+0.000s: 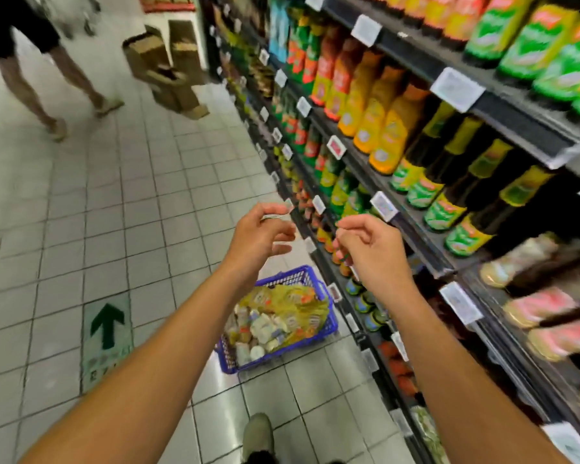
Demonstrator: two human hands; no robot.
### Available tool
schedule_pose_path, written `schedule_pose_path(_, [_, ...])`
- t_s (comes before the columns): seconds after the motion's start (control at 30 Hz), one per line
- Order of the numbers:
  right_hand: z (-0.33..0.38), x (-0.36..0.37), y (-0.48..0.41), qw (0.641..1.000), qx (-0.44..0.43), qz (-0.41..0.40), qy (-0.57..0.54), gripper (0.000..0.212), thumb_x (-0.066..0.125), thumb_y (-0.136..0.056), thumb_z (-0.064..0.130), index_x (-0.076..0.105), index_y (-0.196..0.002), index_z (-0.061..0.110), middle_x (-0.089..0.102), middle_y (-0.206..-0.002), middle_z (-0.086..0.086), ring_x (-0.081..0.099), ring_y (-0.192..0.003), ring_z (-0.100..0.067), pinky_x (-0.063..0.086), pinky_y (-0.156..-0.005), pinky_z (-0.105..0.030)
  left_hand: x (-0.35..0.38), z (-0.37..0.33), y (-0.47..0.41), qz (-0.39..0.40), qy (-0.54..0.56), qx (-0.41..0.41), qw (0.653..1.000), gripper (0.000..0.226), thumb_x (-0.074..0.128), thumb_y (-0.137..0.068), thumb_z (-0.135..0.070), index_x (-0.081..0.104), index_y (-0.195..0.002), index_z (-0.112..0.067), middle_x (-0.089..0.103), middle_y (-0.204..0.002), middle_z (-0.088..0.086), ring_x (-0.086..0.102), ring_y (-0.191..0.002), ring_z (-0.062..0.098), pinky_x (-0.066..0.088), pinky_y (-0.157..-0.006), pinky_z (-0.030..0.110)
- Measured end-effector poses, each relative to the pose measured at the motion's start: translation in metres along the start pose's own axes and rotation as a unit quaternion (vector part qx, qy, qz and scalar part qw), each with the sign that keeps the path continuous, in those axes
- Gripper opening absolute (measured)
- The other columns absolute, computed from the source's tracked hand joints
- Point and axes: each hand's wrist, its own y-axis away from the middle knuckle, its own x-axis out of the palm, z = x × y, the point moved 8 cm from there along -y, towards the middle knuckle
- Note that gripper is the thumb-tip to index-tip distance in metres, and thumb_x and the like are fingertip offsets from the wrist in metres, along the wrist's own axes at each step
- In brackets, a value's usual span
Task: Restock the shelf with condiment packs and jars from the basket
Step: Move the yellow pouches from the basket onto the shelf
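Basket (283, 278) of condiment packs (292, 306) and jars (258, 351) sits on floor (114, 195) beside shelf (503, 105), likely for short reaches; left hand (262, 236) and right hand (372, 246) hover above, fingers (270, 208) loosely curled, any held pack unreadable through blur.

Stretches the bare left forearm (154, 360) and right forearm (442, 363) forward and upward side by side, holds the left hand (258, 236) and right hand (374, 249) near each other but apart, fingers loosely curled, with left fingertips too blurred to judge any pinch.
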Motion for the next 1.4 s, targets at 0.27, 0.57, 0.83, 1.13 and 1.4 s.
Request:
schedule_pose_path(0.27, [-0.075,0.037,-0.043,0.996,0.070,0.039,0.033,0.021,0.060,-0.093,-0.001,0.065,-0.085,0.018,0.068,-0.061,0.003,0.060,-0.051,-0.006,0.046,-0.049,-0.022,-0.057,0.055,-0.033,-0.069,0.013,-0.067,0.995,0.021,0.057,-0.089,0.000,0.062,-0.098,-0.019,0.068,-0.080,0.007,0.064,-0.073,0.019,0.054,-0.065,0.029])
schedule_pose_path(0.57, [-0.186,0.027,-0.113,0.977,0.174,0.091,0.080,0.017,0.058,-0.093,0.004,0.066,-0.086,0.018,0.069,-0.068,-0.001,0.062,-0.053,-0.004,0.049,-0.050,-0.019,-0.067,0.144,-0.094,-0.141,-0.007,-0.166,0.976,0.017,0.057,-0.092,-0.004,0.060,-0.103,-0.017,0.067,-0.080,0.007,0.064,-0.070,0.017,0.054,-0.061,0.027])
schedule_pose_path(0.83, [-0.297,0.011,-0.154,0.942,0.278,0.132,0.136,0.018,0.056,-0.093,0.005,0.063,-0.082,0.018,0.066,-0.062,0.004,0.060,-0.053,-0.009,0.045,-0.046,-0.022,-0.055,0.232,-0.132,-0.181,-0.004,-0.261,0.948,0.015,0.052,-0.095,-0.006,0.058,-0.104,-0.016,0.064,-0.072,0.004,0.060,-0.063,0.017,0.050,-0.064,0.030])
schedule_pose_path(1.13, [-0.447,0.012,-0.129,0.883,0.412,0.151,0.168,0.019,0.054,-0.097,0.005,0.059,-0.083,0.016,0.061,-0.068,-0.008,0.054,-0.053,-0.014,0.045,-0.049,-0.027,-0.081,0.370,-0.143,-0.213,0.008,-0.380,0.900,0.013,0.050,-0.098,-0.006,0.056,-0.103,-0.016,0.062,-0.077,0.007,0.060,-0.068,0.021,0.048,-0.066,0.031])
schedule_pose_path(1.4, [-0.601,0.029,-0.108,0.832,0.523,0.088,0.161,0.009,0.058,-0.095,0.005,0.059,-0.088,0.011,0.063,-0.078,-0.012,0.060,-0.069,-0.022,0.057,-0.071,-0.038,-0.093,0.532,-0.169,-0.185,-0.010,-0.467,0.864,0.018,0.051,-0.094,0.000,0.056,-0.084,-0.015,0.059,-0.075,0.012,0.058,-0.061,0.021,0.051,-0.059,0.028])
